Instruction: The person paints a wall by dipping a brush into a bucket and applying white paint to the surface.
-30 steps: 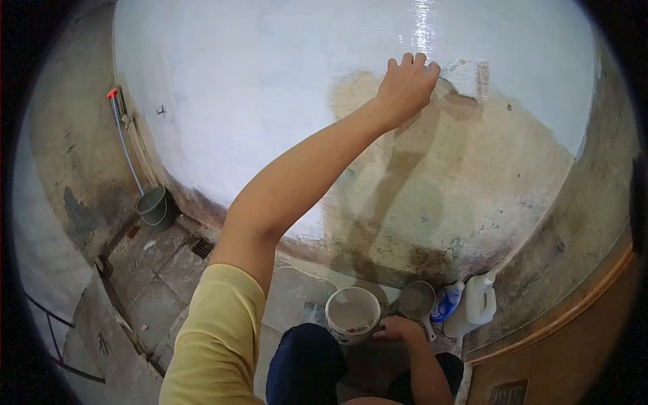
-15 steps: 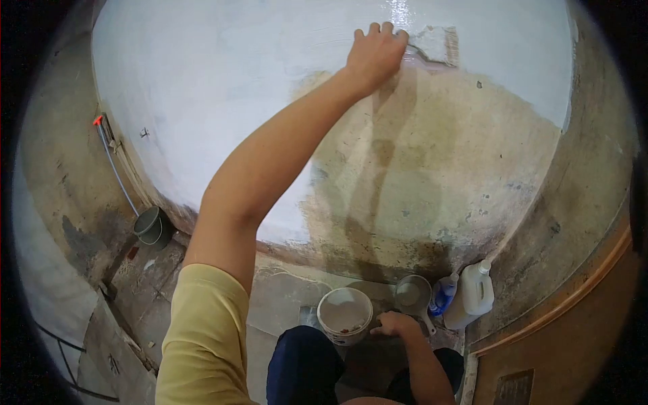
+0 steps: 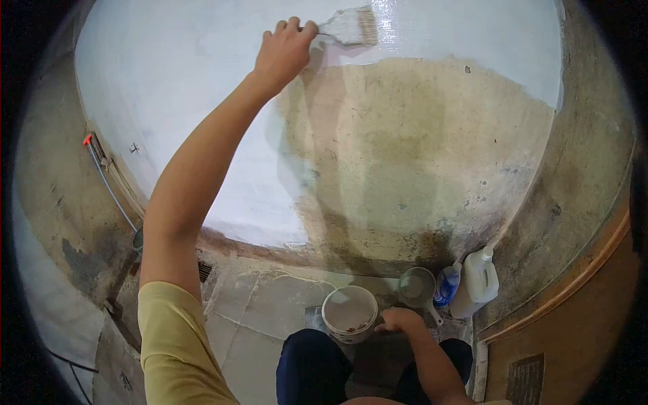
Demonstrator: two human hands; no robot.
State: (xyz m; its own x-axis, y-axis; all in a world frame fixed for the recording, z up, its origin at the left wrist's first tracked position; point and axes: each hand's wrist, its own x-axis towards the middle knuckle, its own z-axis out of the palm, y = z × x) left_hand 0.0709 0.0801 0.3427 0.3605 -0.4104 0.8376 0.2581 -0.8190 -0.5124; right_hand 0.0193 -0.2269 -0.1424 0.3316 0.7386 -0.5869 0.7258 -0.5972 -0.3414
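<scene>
From my head view, the left hand (image 3: 285,50) is up at the wall (image 3: 405,135), fingers closed on the handle of a wide brush (image 3: 345,28). The bristles point right and lie against the white coat, just above the bare tan patch; wet shine beside their tips. The brush head is smeared white. Down low, I have the right hand (image 3: 399,320) at the right side of a white bucket (image 3: 343,335), fingers bent near its rim; I cannot tell whether they grip it. The bucket is upright on the floor (image 3: 253,317), pale stuff inside, in front of the dark-clothed knees. Right of it, by the wall's foot: a dipper (image 3: 414,285) with its handle toward me, then a blue bottle (image 3: 447,285) and a pale jug (image 3: 480,287), close together. Far left, a stick (image 3: 111,185) with an orange-red end slants down to a dark pail (image 3: 138,240), mostly hidden by the raised arm.
</scene>
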